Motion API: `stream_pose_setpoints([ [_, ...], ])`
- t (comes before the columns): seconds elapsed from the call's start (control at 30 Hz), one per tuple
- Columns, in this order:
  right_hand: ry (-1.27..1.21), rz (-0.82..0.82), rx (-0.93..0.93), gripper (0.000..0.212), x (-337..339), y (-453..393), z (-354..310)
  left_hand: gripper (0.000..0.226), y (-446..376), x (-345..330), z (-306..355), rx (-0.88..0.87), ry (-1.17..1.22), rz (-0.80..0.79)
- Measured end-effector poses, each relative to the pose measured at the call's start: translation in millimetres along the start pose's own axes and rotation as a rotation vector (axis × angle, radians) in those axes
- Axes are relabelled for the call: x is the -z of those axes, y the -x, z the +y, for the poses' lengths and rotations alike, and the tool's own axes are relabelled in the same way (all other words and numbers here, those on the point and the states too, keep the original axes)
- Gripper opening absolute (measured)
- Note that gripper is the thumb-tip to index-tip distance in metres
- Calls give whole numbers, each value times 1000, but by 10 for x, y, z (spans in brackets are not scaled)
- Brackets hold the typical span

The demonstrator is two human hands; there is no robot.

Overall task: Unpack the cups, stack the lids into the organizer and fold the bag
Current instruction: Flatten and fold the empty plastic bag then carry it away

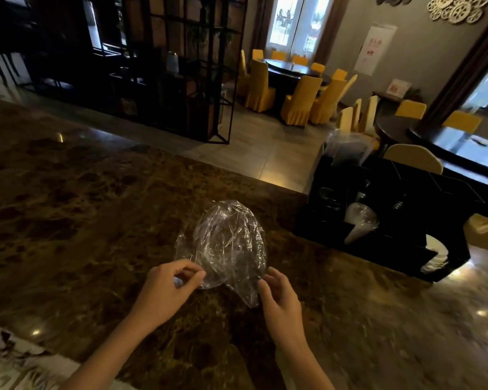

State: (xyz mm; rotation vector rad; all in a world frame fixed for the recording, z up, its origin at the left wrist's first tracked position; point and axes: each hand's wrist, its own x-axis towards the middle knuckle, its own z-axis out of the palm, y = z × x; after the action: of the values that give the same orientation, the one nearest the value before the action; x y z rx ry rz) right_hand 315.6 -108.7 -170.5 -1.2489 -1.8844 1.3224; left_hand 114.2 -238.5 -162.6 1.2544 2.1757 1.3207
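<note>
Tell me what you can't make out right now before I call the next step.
Head view only:
- Plastic bag: crinkled film and glare hide its contents.
- Left hand and right hand: whether the fingertips actually grip the film.
- Black organizer: dark compartments, contents unclear.
- Counter: cut off by the frame's edges.

A clear, crinkled plastic bag (226,243) is laid on the brown marble counter (82,220); round transparent items are enclosed in it, though whether lids or cups cannot be told. A black compartmented organizer (400,209) is positioned to the right, with a clear domed cup (359,222) held tilted inside.
</note>
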Motion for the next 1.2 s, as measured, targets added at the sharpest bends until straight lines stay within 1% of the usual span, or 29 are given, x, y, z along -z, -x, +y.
stream_pose_setpoints([
  [0.07, -12, -16, -51, 40, -45, 20, 41, 7, 37, -6, -5, 8, 29, 11],
  [0.2, -68, -25, -140, 20, -76, 67, 69, 8, 98, 4, -17, 42, 67, 61],
  [0.3, -82, -46, -176, 13, -79, 127, 126, 8, 144, -4, -36, 63, 103, 99],
  [0.4, -151, -44, -207, 12, -69, 186, 175, 7, 173, -18, -50, 75, 117, 111],
  [0.5, -233, 6, -232, 15, -48, 209, 187, 7, 183, -24, -57, 62, 136, 96],
  [0.6, -301, 31, -273, 8, -42, 197, 192, 20, 194, -23, -47, 60, 173, 80],
  [0.7, -316, 46, -285, 6, -48, 175, 201, 21, 206, -24, -49, 54, 189, 76],
  [0.9, -368, 57, -290, 9, -89, 133, 230, 19, 259, -15, -60, 62, 224, 61],
  [1.03, -392, 57, -280, 9, -98, 86, 260, 13, 289, 59, -98, 64, 281, -1],
  [1.1, -396, 74, -258, 8, -64, 40, 267, 15, 287, 141, -121, 59, 309, -33],
  [1.2, -409, 104, -223, 11, 39, -39, 280, 19, 245, 300, -170, 74, 300, -31],
])
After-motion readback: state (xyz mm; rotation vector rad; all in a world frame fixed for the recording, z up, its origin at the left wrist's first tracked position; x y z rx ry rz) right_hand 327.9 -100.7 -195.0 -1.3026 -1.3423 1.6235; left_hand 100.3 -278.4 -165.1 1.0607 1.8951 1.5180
